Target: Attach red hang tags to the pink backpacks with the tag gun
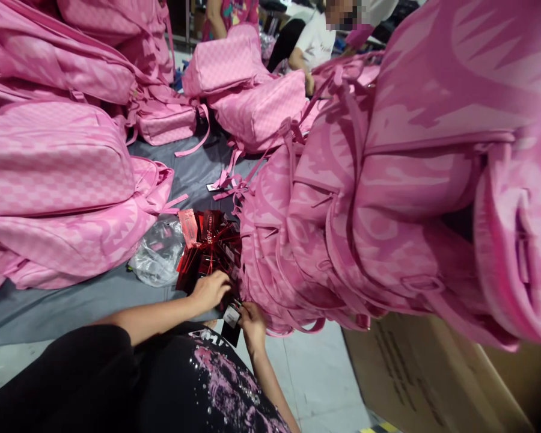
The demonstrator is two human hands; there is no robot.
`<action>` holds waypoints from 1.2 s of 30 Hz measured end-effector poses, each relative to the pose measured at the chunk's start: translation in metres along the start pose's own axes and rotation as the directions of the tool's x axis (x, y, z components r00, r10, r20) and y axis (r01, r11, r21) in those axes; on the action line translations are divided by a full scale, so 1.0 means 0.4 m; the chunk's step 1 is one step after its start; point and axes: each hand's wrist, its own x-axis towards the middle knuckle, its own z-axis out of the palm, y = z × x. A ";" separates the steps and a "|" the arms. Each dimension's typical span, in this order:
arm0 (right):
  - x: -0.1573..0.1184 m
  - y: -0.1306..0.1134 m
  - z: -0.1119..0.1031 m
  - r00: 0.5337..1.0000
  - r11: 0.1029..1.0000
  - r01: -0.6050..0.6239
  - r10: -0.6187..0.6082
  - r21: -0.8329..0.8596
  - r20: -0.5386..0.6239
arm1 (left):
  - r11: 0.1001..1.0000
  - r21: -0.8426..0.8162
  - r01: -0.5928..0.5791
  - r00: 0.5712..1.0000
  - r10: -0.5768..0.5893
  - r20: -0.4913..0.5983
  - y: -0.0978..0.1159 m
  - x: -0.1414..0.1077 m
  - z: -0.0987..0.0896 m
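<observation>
My left hand [211, 290] is curled at the lower edge of a bundle of red and black hang tags [208, 237]. Its fingertips are pressed together, and what they pinch is too dark to make out. Close by on the right, my right hand [253, 320] grips a black hang tag with a white label [231, 316] near its upper end. The tag hangs down in front of my black shirt. Just beyond both hands stands a long row of pink camouflage backpacks [315, 198], packed tightly against each other.
A crumpled clear plastic bag [158, 252] lies left of the tags on the grey cloth [117, 304]. Pink checkered backpacks [56, 159] are piled at left and farther back [261, 108]. A cardboard box [401, 373] is at lower right. Other people [318, 45] are in the background.
</observation>
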 end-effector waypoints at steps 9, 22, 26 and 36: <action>0.055 -0.110 0.057 0.986 0.995 0.088 -0.080 -0.051 0.143 | 0.930 -0.101 0.352 0.902 -0.366 -0.228 -0.073 0.125 -0.094; 0.280 -0.275 0.266 0.970 1.000 0.022 -0.022 0.004 0.244 | 0.913 -0.142 0.383 0.924 -0.381 0.039 -0.081 0.060 -0.143; 0.306 -0.299 0.288 0.978 0.999 -0.008 0.015 -0.034 0.207 | 0.920 -0.159 0.359 0.932 -0.344 0.114 -0.115 0.014 -0.121; 0.175 -0.365 0.218 0.994 0.979 0.073 -0.054 -0.192 0.100 | 0.910 -0.328 0.252 0.960 -0.277 -0.032 -0.145 0.079 -0.099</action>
